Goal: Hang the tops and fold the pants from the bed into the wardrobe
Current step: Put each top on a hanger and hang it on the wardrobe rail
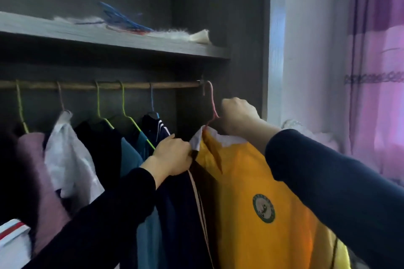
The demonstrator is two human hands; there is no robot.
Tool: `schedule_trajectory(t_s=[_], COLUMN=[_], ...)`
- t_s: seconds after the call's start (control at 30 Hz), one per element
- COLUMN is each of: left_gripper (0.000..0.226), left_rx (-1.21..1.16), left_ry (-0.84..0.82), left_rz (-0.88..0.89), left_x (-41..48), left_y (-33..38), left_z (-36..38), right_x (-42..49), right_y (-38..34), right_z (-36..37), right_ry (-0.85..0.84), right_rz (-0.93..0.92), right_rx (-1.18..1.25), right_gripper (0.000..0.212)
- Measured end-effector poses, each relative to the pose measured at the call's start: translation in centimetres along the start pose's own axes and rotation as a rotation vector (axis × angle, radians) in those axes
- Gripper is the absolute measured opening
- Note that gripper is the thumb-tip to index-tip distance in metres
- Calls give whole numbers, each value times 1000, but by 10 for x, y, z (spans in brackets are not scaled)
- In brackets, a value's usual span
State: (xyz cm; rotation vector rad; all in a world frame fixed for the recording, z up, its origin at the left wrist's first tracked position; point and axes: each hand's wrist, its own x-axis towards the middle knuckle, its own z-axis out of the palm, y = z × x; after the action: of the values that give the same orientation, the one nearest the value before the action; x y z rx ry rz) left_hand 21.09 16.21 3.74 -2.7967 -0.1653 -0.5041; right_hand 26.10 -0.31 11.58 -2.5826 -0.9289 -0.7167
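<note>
We stretch both arms forward and up, sleeves dark to the wrist. Our left arm rises from the lower left, and our left hand is turned with its back toward us, fingers and thumb curled, pinching the collar edge of a yellow top. Our right arm comes in from the right and sits higher. Our right hand is closed in a fist, knuckles up, gripping a pink hanger just below its hook. The two hands are near each other, not touching.
</note>
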Motion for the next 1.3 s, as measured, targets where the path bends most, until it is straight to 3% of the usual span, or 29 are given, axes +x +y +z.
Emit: schedule_trajectory(t_s=[0.07,0.23,0.37,0.47,0.7,1.07,1.17,1.3], left_gripper=[17,12,47,73,92,95,89,73], left_rx=[-19,-5,-1,38,172,184,85,-76], left_ry=[4,27,86,120,190,238,226,356], left_rz=[-33,-140,-289,-388,-541,-538,-528,-521], left_x=[8,32,61,82,114,116,110,91], left_y=[-10,-33,-59,-79,-116,-119,-119,-109], left_z=[-7,-20,-26,-30,-32,-27,-30,-30], right_x=[25,80,113,134,164,162,160,140], right_y=[-11,-28,-37,-39,-34,-44,-45,-42], right_z=[3,17,35,54,96,116,114,102], right_ry=[24,128,53,11,-124,-135,-147,-80], right_rz=[-1,-24,-15,6,2,-50,-47,-155], right_rx=[33,135,197,242,232,356,357,287], right_gripper=[10,18,10,15,6,18,17,20])
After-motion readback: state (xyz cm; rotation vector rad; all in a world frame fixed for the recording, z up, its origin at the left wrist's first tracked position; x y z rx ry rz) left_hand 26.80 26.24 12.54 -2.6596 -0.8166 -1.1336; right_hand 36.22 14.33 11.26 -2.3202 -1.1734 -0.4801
